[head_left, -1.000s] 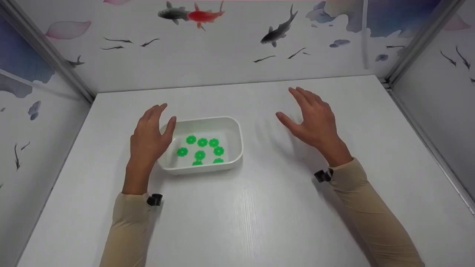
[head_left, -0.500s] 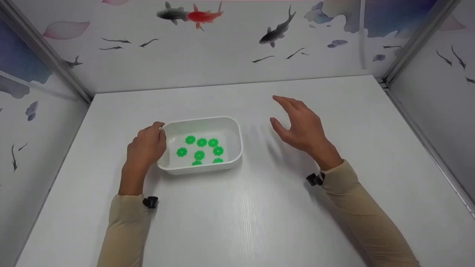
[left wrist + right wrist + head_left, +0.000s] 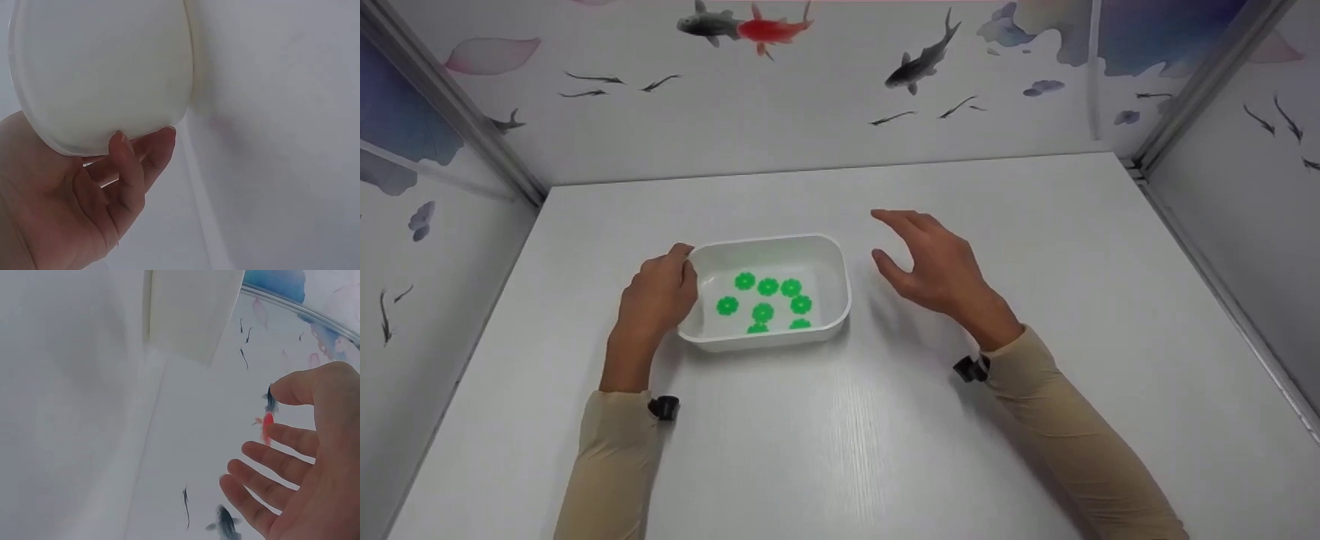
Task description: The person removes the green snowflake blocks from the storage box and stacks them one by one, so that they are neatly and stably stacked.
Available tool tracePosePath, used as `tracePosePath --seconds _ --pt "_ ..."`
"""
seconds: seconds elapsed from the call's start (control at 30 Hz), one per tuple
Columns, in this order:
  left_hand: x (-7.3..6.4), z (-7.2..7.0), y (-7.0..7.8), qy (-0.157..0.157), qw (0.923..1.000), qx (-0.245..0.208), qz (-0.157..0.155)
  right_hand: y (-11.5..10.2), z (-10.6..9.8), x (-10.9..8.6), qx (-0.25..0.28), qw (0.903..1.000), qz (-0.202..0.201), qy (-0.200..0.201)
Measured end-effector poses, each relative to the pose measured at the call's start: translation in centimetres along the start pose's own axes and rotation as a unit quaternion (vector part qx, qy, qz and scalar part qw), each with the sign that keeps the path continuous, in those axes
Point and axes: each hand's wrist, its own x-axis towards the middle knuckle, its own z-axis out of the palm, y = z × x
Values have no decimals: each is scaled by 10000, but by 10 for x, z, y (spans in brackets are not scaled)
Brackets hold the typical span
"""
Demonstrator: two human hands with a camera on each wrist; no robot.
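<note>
White rounded-rectangular tray, plastic by the look of it point(image 3: 769, 344), sits left of centre on the white wood-grained table point(image 3: 780, 450), green flower-shaped pieces point(image 3: 763, 313) lying loose inside. Left hand point(image 3: 658, 292) grips the tray's left end, fingers curled at the rim; right hand point(image 3: 941, 270) holds nothing, fingers apart, near the right end but not touching. Judged early: left-side hold done, right-side hold not yet made, pieces all inside as far as visible

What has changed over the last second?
The left hand has taken hold of the left end of the white rounded-rectangular tub. The right hand has moved left toward it, not touching. The tub and the green flower-shaped pieces inside stayed put.
</note>
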Motion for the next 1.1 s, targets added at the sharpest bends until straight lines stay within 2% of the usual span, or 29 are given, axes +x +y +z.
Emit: tracePosePath --seconds 0.27,0.4,0.53,0.77,1.1 --pt "-1 0 -1 -112 9999 58 15 -22 11 8 388 9987 -99 -327" --pt "-2 -1 -2 -71 9999 128 47 -35 19 12 808 9943 -271 -648" --pt "-1 0 -2 -167 9998 126 22 -47 30 18 1019 9882 -496 -1033" --pt "1 1 0 -315 9994 129 -69 -65 46 27 777 9804 -683 -1675" --pt "2 2 0 -352 9993 144 -64 -82 61 39 166 9762 -607 -2075"
